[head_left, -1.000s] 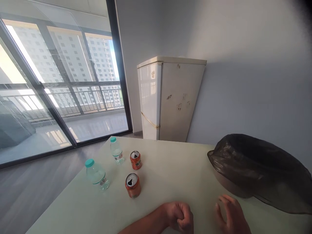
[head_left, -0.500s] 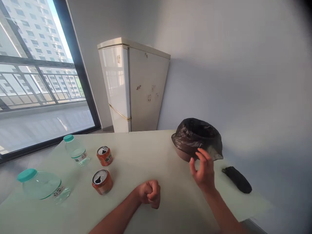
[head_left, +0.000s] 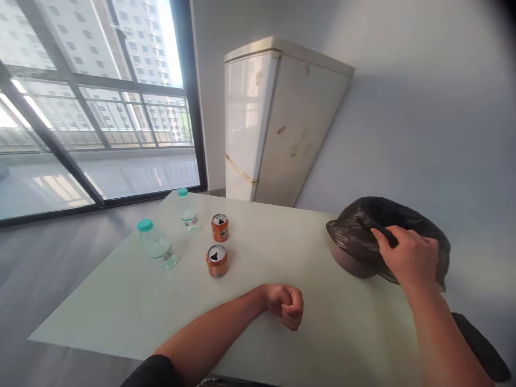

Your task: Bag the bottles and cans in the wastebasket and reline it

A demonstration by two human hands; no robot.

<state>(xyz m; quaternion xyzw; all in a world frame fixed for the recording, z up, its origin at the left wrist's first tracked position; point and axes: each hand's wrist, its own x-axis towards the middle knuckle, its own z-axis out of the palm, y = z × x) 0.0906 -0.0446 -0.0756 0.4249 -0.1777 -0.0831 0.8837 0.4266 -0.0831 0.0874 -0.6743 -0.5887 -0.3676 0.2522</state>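
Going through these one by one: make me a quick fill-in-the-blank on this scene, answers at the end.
The left hand is curled into a ____.
Of the black bag and the bottles, the right hand is nearer the ____.
The orange cans on the table number ____.

Missing words: fist; black bag; two.

Passage between cans (two) and bin

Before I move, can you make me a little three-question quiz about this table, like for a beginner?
1. Altogether, how many teal-capped bottles and orange cans are on the table?
2. True or false: the left hand is curled into a fist.
3. The right hand is nearest to: A, the bottles; B, the cans; C, the black bag over the tub?
Key: 1. Four. 2. True. 3. C.
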